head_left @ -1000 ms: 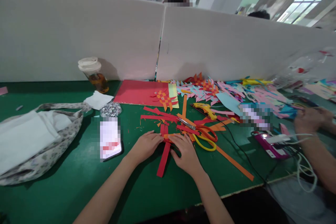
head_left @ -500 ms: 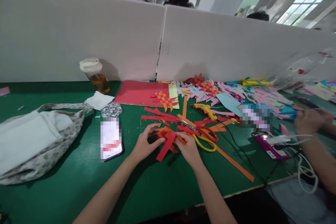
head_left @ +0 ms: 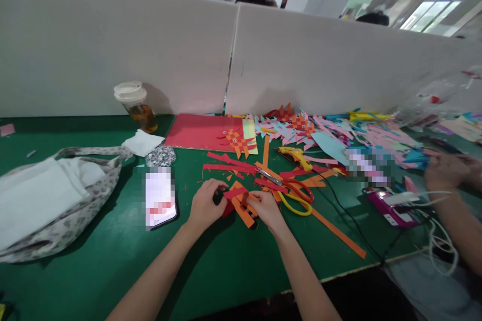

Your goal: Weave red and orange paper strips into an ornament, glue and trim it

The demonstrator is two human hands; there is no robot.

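Head view: left hand (head_left: 205, 205) and right hand (head_left: 265, 209) met low over the green counter (head_left: 113, 261), with a bundle of red and orange strips (head_left: 238, 201) between them. Each grip was closed on the strips, pinching opposite edges. The orange strips' long axis ran upper-left to lower-right, ending by the right hand. Neither hand was nearer; both were touching. Scissors (head_left: 297, 196) lay just right of the right hand, phone (head_left: 160, 199) near the left. A co-worker's hand (head_left: 440, 173) was well apart, far right.
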